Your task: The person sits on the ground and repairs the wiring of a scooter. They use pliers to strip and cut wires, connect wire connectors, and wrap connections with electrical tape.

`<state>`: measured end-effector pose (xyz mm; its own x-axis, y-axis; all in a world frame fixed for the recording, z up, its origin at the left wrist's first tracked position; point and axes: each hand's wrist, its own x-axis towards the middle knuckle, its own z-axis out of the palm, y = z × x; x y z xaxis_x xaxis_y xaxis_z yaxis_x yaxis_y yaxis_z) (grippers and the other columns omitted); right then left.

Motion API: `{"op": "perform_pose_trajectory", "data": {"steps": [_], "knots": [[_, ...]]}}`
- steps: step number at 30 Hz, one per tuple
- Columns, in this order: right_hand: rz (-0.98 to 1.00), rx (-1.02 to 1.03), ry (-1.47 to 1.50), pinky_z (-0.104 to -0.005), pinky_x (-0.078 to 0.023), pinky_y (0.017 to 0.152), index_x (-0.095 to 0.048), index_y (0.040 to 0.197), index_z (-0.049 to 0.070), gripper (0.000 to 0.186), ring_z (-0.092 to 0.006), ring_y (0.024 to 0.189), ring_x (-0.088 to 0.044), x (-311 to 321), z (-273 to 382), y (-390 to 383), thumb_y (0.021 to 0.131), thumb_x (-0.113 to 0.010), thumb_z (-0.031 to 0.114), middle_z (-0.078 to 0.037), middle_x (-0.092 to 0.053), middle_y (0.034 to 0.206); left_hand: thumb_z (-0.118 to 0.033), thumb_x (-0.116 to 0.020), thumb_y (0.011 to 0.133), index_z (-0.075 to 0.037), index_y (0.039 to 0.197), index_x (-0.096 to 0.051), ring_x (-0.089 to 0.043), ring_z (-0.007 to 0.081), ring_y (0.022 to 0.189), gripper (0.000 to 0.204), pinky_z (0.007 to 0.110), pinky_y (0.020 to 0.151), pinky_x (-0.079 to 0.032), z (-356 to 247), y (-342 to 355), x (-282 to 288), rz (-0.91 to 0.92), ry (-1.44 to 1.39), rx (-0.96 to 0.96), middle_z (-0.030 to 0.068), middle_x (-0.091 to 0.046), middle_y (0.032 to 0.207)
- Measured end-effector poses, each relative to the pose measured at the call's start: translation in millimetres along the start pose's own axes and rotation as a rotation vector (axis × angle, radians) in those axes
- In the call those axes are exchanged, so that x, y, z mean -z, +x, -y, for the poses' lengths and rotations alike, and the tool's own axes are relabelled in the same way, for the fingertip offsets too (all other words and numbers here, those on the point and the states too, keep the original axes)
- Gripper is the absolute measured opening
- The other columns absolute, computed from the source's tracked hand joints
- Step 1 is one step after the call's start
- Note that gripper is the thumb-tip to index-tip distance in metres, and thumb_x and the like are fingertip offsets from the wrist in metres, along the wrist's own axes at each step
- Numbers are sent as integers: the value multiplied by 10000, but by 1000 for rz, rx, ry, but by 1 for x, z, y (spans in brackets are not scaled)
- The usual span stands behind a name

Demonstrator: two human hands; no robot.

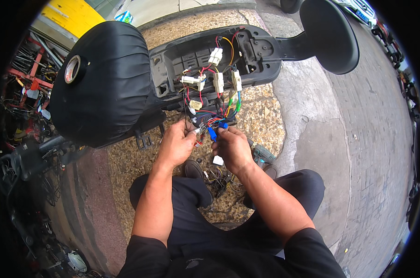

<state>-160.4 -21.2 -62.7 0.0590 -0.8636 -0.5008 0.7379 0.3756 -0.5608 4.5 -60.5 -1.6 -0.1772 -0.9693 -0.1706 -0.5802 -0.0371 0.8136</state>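
A bundle of multicoloured wires (214, 121) hangs out from the near side of an open black scooter seat base (275, 69). My left hand (176, 144) is closed, pinching a small whitish connector (198, 131) between thumb and fingers. Closed as well, my right hand (234, 149) grips a blue plug connector (212, 134); a second blue connector (224, 125) touches its fingertips. Above both hands, several white connectors (218, 82) with red, yellow and green leads rest over the open compartment. Some fingertips are hidden behind the connectors.
A black padded seat (110, 92) carries a tape roll (72, 70) at left. A black rounded pad (333, 39) juts out at far right. Below my hands lie loose wires (223, 182) and, beside my right shoe, a teal power tool (264, 154). Tangled parts (31, 83) crowd the left edge.
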Motion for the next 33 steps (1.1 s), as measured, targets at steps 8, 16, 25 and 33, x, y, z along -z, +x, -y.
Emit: {"op": "perform_pose_trajectory", "data": {"steps": [8, 16, 25, 33], "knots": [[69, -41, -153, -313, -523, 543, -497, 1170, -2, 317, -193, 665, -635, -6, -9, -11, 891, -622, 82, -119, -644, 879, -38, -594, 836, 48, 891, -632, -623, 172, 601, 108, 340, 580, -482, 1, 1, 0, -2, 47, -16, 127, -665, 698], [-15, 101, -274, -304, -525, 545, -510, 1156, 5, 275, -170, 623, -605, -10, -8, -8, 922, -621, 99, -93, -621, 832, -37, -605, 831, 46, 878, -621, -616, 182, 595, 96, 348, 575, -475, 2, 0, 0, 7, 62, 19, 138, -653, 684], [-242, 119, -98, -332, -466, 544, -567, 1062, 14, 194, -177, 605, -518, 14, 20, 5, 899, -493, 91, -62, -528, 781, -51, -600, 840, 38, 857, -606, -599, 162, 566, 91, 340, 549, -457, 6, 2, 7, -101, 112, -27, 116, -631, 640], [-255, 83, 16, -328, -438, 590, -552, 1116, 14, 237, -167, 655, -473, 22, 25, 10, 912, -486, 117, -52, -496, 809, -54, -595, 844, 32, 832, -597, -573, 144, 536, 86, 330, 531, -442, -1, 0, 12, -82, 76, 3, 96, -614, 611]]}}
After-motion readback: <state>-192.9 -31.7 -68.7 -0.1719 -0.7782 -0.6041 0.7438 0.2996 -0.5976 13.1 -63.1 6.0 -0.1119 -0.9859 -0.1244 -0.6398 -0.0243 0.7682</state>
